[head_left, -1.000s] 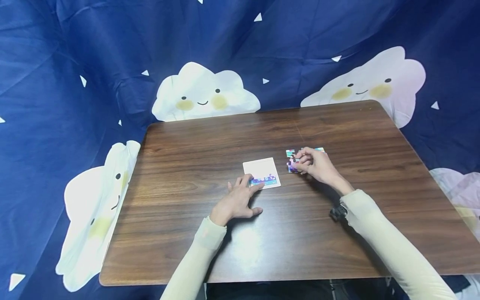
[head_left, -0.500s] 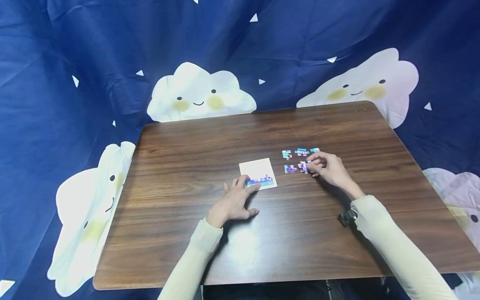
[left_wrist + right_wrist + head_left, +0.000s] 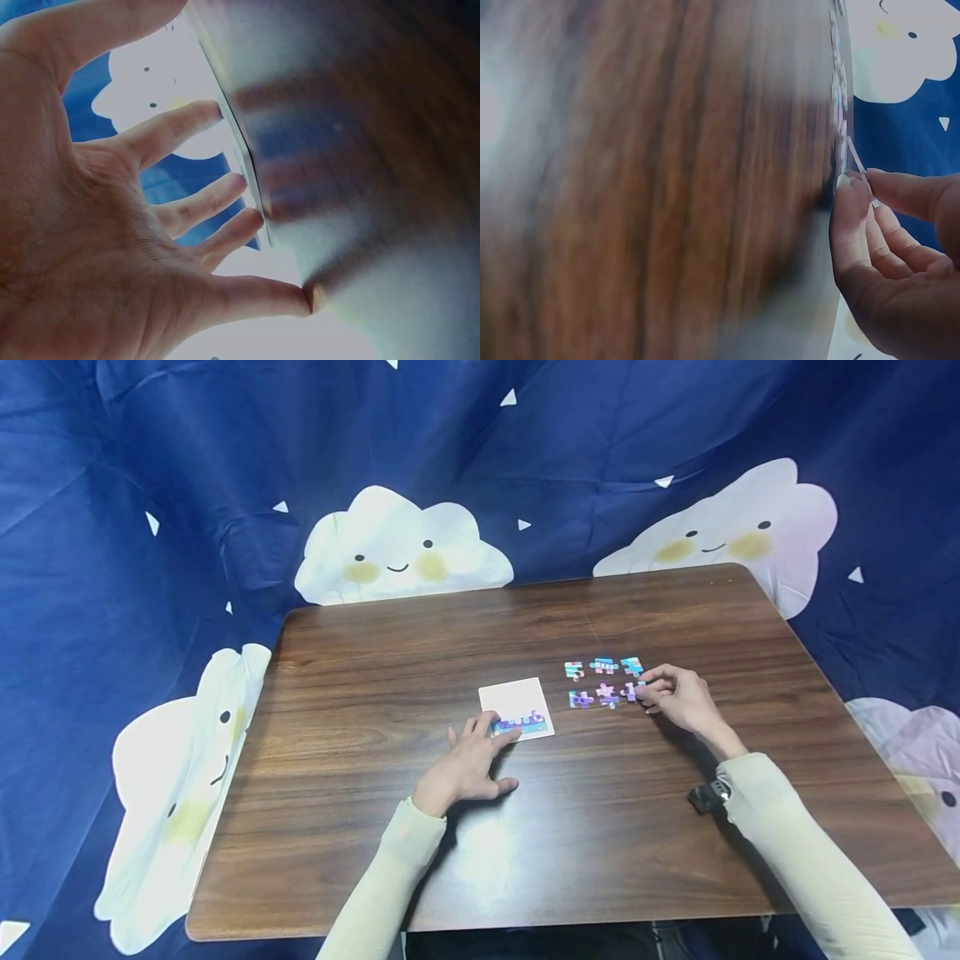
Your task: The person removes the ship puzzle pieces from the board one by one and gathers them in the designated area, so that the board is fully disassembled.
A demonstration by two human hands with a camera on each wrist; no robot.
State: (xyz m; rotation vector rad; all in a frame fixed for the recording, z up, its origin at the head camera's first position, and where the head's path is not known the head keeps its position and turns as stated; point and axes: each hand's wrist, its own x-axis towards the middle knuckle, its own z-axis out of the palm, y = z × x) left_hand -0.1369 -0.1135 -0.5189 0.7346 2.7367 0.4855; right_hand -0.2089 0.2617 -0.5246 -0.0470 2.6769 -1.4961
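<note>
My right hand point(image 3: 678, 700) pinches a purple jigsaw puzzle piece point(image 3: 628, 692) between thumb and fingers, at the right end of the lower row. In the right wrist view the piece point(image 3: 858, 156) shows as a thin tilted edge, close to the tabletop. Beside it lie several loose jigsaw pieces in two rows, among them a pink and purple one point(image 3: 606, 695) and a blue one point(image 3: 603, 666). With fingers spread, my left hand point(image 3: 468, 767) rests its fingertips on the near part of a white square card point(image 3: 513, 697) with a blue and purple picture along its lower edge.
The brown wooden table point(image 3: 375, 693) has rounded corners and its near edge lies below the forearms. Behind and left of it hangs a blue curtain point(image 3: 450, 427) with smiling clouds. A dark wrist device point(image 3: 708, 795) is strapped at the right sleeve.
My right hand has moved to the right along the lower row, leaving a pink and purple piece behind and now pinching the piece at its right end. The left hand stays on the card.
</note>
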